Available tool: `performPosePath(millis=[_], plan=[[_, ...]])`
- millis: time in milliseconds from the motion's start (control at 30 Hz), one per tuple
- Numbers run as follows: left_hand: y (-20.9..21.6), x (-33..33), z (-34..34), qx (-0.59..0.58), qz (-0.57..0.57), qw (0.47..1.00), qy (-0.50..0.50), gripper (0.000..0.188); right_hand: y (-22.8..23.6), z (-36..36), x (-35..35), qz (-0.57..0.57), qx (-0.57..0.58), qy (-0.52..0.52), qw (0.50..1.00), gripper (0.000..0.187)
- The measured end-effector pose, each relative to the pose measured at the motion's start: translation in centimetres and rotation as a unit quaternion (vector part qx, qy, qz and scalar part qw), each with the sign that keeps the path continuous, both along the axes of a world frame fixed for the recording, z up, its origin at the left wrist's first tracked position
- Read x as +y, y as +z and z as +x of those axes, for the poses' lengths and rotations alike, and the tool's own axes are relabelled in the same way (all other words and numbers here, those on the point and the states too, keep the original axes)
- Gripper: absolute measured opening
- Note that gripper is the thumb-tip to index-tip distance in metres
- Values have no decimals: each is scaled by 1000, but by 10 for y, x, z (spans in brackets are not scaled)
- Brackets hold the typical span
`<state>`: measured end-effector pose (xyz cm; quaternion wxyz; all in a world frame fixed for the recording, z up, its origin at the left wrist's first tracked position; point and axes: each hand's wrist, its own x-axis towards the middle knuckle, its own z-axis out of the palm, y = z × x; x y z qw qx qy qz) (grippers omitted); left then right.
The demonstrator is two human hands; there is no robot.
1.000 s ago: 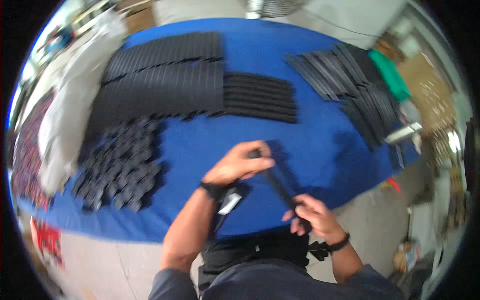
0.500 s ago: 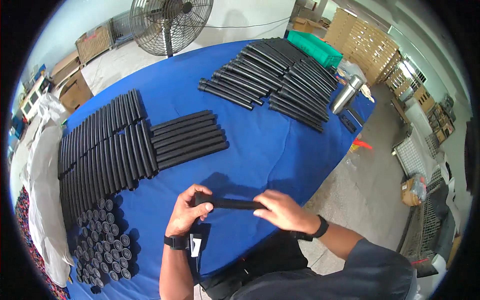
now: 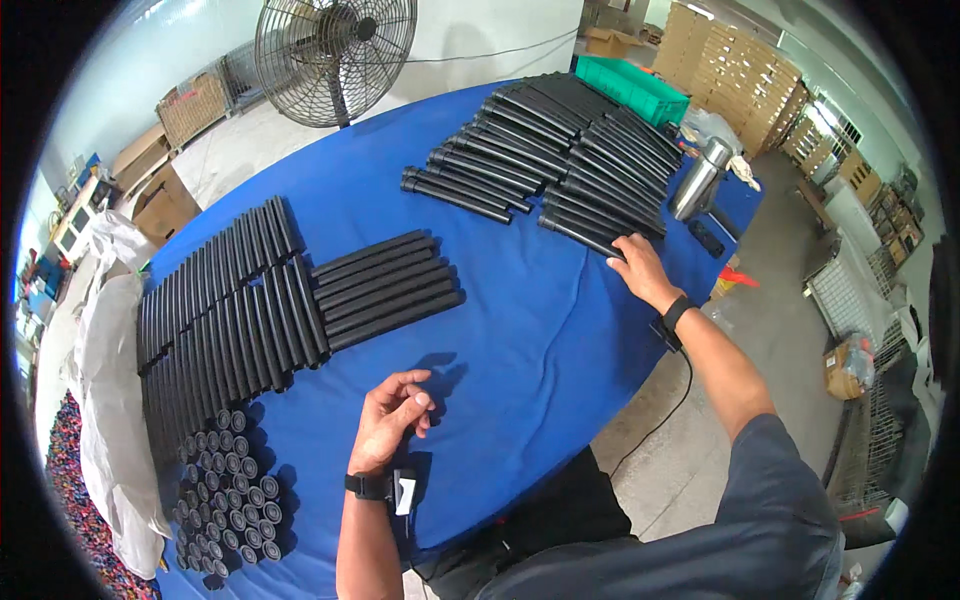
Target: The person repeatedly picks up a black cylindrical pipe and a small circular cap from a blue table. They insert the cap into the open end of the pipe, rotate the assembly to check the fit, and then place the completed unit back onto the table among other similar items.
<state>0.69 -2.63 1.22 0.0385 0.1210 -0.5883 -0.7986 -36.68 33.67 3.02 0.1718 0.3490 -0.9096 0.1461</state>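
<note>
My right hand (image 3: 640, 270) reaches to the far right and grips the near end of a black tube (image 3: 582, 238). That tube lies along the front edge of a pile of similar black tubes (image 3: 610, 165), each with a wider cap-like end. Over the blue cloth, nearer to me, my left hand (image 3: 397, 415) hovers with loosely bent fingers and nothing in it. To its left stands a cluster of round black caps (image 3: 230, 490) with ringed tops. Beyond them lie rows of plain black tubes (image 3: 235, 310), and several more (image 3: 385, 285) lie crosswise beside these.
A steel flask (image 3: 700, 180) and a dark handheld device (image 3: 706, 238) are at the table's right edge. Behind the pile sits a green crate (image 3: 632, 90). A large fan (image 3: 335, 60) stands beyond the table. White sheeting (image 3: 115, 400) hangs along the left edge.
My right hand has carried the black tube from in front of me to the pile at the far right. My left hand has let go of its capped end and stayed near its place.
</note>
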Motion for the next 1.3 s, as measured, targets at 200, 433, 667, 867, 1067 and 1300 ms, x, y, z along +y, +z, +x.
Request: performPosePath(millis=[200,433,667,867,1067,1300], plan=[[-1,1,-4,10,27,999,19,36,-25,-33,-3,-19,11,7,1000,33],[-5,-2,0,25,42,997,51,34,-8,-31,-28,73,87,-68,991,39],[-2,8,-5,-2,24,997,77,24,2,3,-45,-62,59,14,996,41],[-3,9,4,-34,-10,993,116,26,21,144,-166,-58,-12,318,946,43],[-6,18,-6,-30,-29,991,131,28,-7,165,-223,78,65,311,945,53],[-9,16,1,-25,-32,989,144,25,5,183,-219,3,9,356,934,41]])
